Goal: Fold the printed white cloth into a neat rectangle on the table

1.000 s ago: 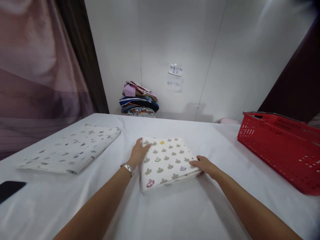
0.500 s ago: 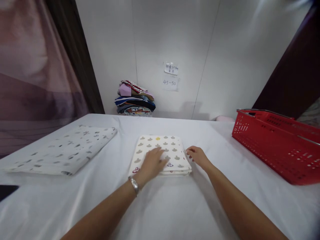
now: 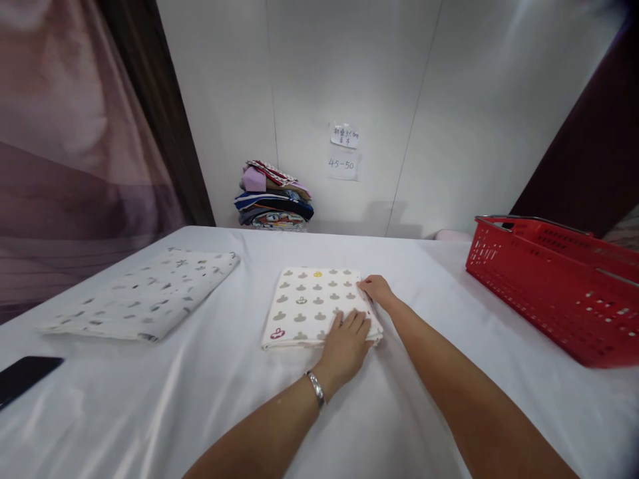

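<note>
Head view: the folded patterned cloth (image 3: 312, 303) sits mid-table on the white sheet (image 3: 349, 412), well left of the red basket (image 3: 554, 286) and right of the other folded cloth (image 3: 144, 299). The left hand (image 3: 347, 342) lies flat, fingers spread, on the cloth's near right corner — pressing, not gripping. The right hand (image 3: 377, 289) touches the cloth's far right edge with loosely curled fingers; I can't tell if it pinches anything. Both hands crowd the right side, and the cloth's long axis runs away from the person. A phone (image 3: 24, 376) lies far left.
</note>
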`<control>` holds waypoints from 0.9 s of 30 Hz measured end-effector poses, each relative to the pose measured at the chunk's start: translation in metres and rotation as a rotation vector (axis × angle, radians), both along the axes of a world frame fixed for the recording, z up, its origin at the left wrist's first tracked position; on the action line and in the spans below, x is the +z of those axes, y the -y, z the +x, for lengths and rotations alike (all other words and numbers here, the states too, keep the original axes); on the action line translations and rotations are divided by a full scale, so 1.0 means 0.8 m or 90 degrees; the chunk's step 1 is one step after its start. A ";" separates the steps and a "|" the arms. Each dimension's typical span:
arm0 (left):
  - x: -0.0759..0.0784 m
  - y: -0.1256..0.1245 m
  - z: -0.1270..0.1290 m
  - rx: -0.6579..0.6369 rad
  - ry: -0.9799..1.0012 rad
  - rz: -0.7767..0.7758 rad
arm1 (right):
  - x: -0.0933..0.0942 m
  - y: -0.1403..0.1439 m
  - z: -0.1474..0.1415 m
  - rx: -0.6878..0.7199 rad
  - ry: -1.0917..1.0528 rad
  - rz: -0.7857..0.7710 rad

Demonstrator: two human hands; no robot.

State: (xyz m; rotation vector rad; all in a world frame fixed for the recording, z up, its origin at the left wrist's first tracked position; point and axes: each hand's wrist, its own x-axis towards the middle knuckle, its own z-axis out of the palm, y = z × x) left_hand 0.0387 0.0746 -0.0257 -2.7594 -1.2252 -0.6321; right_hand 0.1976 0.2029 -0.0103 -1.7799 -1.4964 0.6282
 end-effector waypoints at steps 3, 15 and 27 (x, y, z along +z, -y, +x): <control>-0.001 -0.001 0.000 -0.017 -0.011 0.015 | -0.004 -0.005 -0.001 -0.016 -0.006 0.023; -0.006 -0.004 -0.001 -0.044 -0.016 0.012 | -0.011 -0.023 0.001 -0.026 -0.052 -0.005; -0.014 -0.003 -0.003 -0.054 -0.022 0.000 | -0.005 -0.062 0.009 -0.082 -0.101 -0.105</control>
